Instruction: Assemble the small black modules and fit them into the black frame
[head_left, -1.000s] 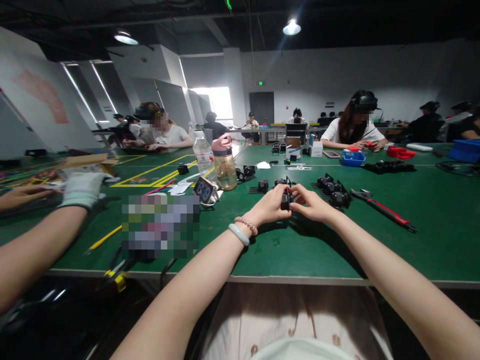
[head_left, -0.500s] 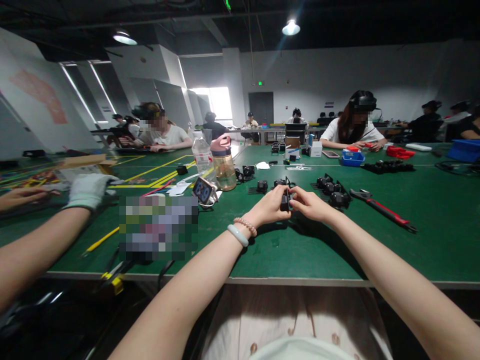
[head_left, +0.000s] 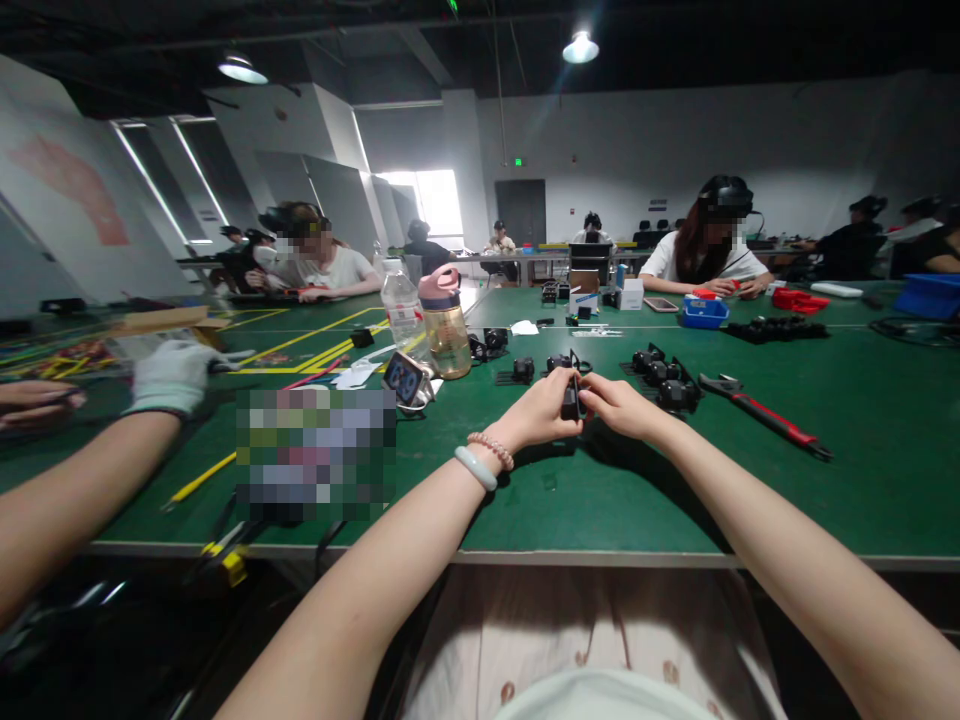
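Note:
Over the green table, my left hand [head_left: 541, 407] is closed around a small black part [head_left: 572, 400], mostly hidden by the fingers. On the same part's right side, my right hand [head_left: 616, 404] has its thumb and fingertips pressed together. Just beyond my hands sits a black component [head_left: 557, 364], with another black component [head_left: 523, 369] to its left. A cluster of black components [head_left: 666, 380] lies close to the right of my right hand. Which kind of part I hold is too small to make out.
Pliers with red-and-black handles [head_left: 780, 424] lie at the right. Left of my hands stand a tumbler with a pink lid [head_left: 448, 335], a water bottle [head_left: 403, 310] and a small clock display [head_left: 405, 380]. A co-worker's gloved hand [head_left: 169, 378] works at far left.
My hands stay in place on the black part; the right fingertips shift slightly against it. At left, the co-worker's bare hand has moved a little and the gloved hand tilts.

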